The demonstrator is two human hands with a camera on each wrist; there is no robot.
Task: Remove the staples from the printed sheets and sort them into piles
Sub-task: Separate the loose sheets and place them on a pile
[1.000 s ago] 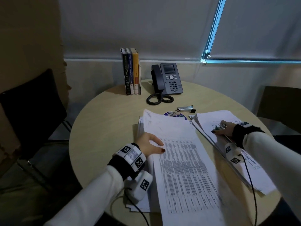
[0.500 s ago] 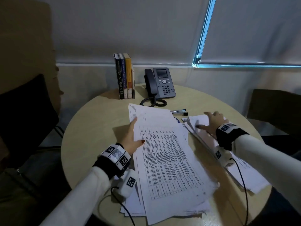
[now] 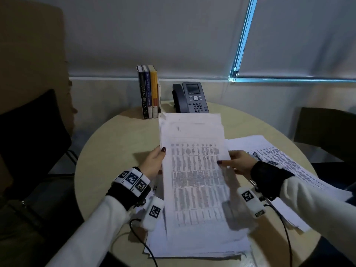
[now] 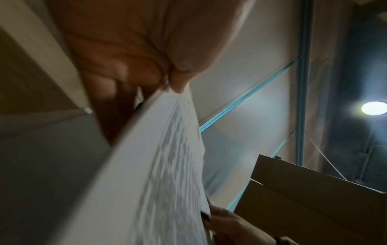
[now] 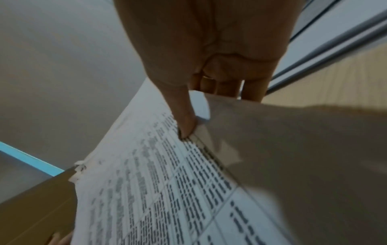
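Head view | both hands (image 3: 154, 162) (image 3: 238, 162) pinch thin printed sheets (image 3: 194, 170)

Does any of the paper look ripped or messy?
Yes. The held bundle of sheets has a ragged, torn top-left corner, and its pages do not line up at the top. The left hand and right hand pinch its sides. The pile on the table is also fanned unevenly.

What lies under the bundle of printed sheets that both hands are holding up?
Under the bundle, held by the left hand and right hand, a pile of loose sheets lies on the table. The bundle covers most of the pile, so anything else beneath cannot be seen.
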